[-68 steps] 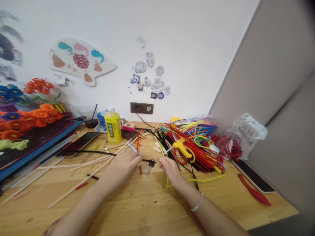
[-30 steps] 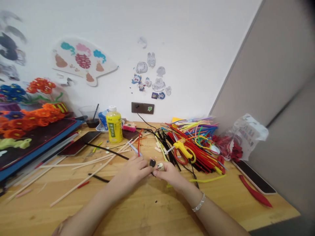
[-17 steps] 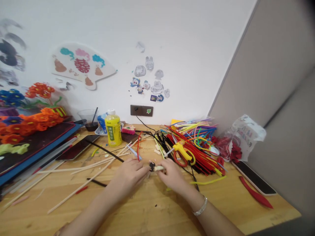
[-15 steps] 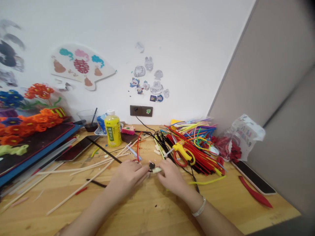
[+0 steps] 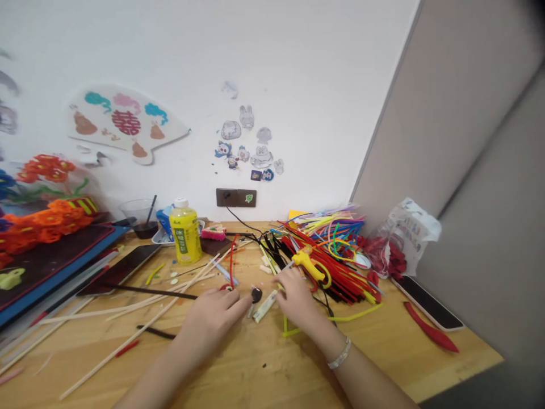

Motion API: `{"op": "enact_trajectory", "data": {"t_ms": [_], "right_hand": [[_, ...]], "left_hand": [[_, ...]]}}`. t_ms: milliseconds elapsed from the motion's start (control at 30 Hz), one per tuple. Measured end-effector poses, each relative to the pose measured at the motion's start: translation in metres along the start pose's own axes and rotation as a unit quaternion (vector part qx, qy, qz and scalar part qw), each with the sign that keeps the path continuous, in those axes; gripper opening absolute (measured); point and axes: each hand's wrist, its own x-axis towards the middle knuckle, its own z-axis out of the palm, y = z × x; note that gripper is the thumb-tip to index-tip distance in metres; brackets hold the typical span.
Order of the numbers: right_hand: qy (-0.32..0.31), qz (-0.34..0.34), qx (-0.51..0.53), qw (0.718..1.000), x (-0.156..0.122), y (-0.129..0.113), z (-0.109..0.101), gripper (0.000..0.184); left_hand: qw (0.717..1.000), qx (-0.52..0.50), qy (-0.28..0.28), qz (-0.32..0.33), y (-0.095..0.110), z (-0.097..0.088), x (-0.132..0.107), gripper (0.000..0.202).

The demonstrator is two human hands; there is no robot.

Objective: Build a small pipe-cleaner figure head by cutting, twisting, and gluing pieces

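Observation:
My left hand (image 5: 213, 316) rests on the wooden table (image 5: 264, 375), fingers closed round a long black pipe cleaner (image 5: 149, 291) that runs off to the left. Its coiled black end (image 5: 256, 295) sticks out just past my fingertips. A short pale stick (image 5: 264, 307) lies on the table between my hands. My right hand (image 5: 297, 299) lies beside it with fingers loosely spread on the wood and nothing in them, close to a yellow glue gun (image 5: 309, 262).
A heap of coloured pipe cleaners (image 5: 340, 250) fills the right back. Long wooden sticks (image 5: 140, 301), a tablet (image 5: 123, 270) and a yellow bottle (image 5: 185, 238) lie left. A phone (image 5: 428, 295) and a red tool (image 5: 430, 332) sit near the right edge.
My right hand has let go of the pale stick, which now lies on the table. The black coil has moved apart from it. My view has shifted to the right.

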Motion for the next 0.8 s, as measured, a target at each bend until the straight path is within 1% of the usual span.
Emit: {"op": "enact_trajectory", "data": {"t_ms": [67,133,167,233,300,400,567,667,800], "right_hand": [[0.065,0.060,-0.072,0.994,0.006,0.016,-0.008,0.028],[0.108,0.139,-0.146,0.973,0.010,0.035,-0.014,0.028],[0.107,0.173,-0.169,0.964,0.010,0.045,-0.016,0.031],[0.078,0.221,-0.187,0.954,0.011,0.062,-0.019,0.032],[0.060,0.223,-0.182,0.956,0.011,0.075,-0.018,0.027],[0.054,0.206,-0.177,0.961,0.011,0.081,-0.016,0.025],[0.052,0.203,-0.170,0.963,0.010,0.078,-0.011,0.029],[0.052,0.174,-0.144,0.973,0.009,0.078,-0.013,0.029],[0.066,0.131,-0.094,0.985,0.012,0.075,-0.018,0.037]], "left_hand": [[1.000,0.004,-0.003,0.001,-0.001,0.001,-0.001,0.024],[1.000,0.004,-0.011,0.002,-0.001,0.002,-0.001,0.024],[1.000,0.003,-0.017,0.003,-0.001,0.003,-0.001,0.024],[1.000,0.002,-0.026,0.001,-0.001,0.003,-0.002,0.023],[0.999,0.001,-0.035,-0.002,-0.001,0.004,-0.002,0.022],[0.999,-0.005,-0.042,-0.005,-0.001,0.004,-0.002,0.022],[0.999,-0.008,-0.040,-0.005,-0.002,0.004,-0.002,0.023],[0.999,-0.005,-0.041,-0.008,-0.002,0.004,-0.002,0.020],[0.999,-0.010,-0.044,-0.008,-0.002,0.003,0.000,0.017]]}}
